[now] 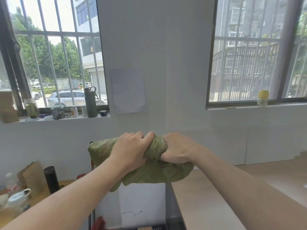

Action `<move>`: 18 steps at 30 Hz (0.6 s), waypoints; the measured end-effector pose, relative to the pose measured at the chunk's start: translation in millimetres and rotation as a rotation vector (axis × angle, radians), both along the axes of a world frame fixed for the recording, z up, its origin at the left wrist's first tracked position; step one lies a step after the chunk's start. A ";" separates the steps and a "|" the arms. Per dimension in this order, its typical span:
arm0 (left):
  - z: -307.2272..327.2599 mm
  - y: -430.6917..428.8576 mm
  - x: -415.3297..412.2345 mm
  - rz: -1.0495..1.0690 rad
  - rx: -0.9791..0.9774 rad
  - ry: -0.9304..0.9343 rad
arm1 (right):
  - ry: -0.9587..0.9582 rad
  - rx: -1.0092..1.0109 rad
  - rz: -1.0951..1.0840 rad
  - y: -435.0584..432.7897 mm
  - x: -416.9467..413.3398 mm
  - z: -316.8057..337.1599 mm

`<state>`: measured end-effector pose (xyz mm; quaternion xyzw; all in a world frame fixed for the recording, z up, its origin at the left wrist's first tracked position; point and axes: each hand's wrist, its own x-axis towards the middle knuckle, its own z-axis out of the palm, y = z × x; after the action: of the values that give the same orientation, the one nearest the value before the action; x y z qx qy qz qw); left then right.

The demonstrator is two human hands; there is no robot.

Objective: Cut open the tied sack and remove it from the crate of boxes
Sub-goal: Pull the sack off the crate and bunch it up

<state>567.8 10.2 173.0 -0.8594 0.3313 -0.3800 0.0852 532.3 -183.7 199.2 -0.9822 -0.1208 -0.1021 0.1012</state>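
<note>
While both your left hand [131, 150] and right hand [177, 149] are gripping the bunched sack [154, 173] aloft, you seem to be finishing its removal.

Two bare forearms — no sleeves, rings or watch on left hand [131, 149] or right hand [178, 149].

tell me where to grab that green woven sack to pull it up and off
Grip the green woven sack at its bunched neck, coming from above. The cloth is gathered there into a thick twist, where the left hand and right hand already clench it side by side. The rest hangs loose and wide, so it would likely slip.
</note>
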 end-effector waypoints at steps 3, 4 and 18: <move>5.9 -2.2 -1.7 0.052 -0.035 0.072 | -0.082 -0.069 0.004 -0.5 -3.3 -4.6; 8.1 -2.6 -2.3 0.079 -0.075 0.135 | -0.173 -0.153 -0.018 0.0 -3.7 -5.5; 25.1 -2.5 1.2 0.019 -0.441 0.681 | -0.751 -0.365 -0.114 6.6 15.3 -24.1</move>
<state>569.0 7.8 198.1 -0.9368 0.2431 -0.1348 -0.2124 547.6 -177.1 175.0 -0.8836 -0.1107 -0.4356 -0.1313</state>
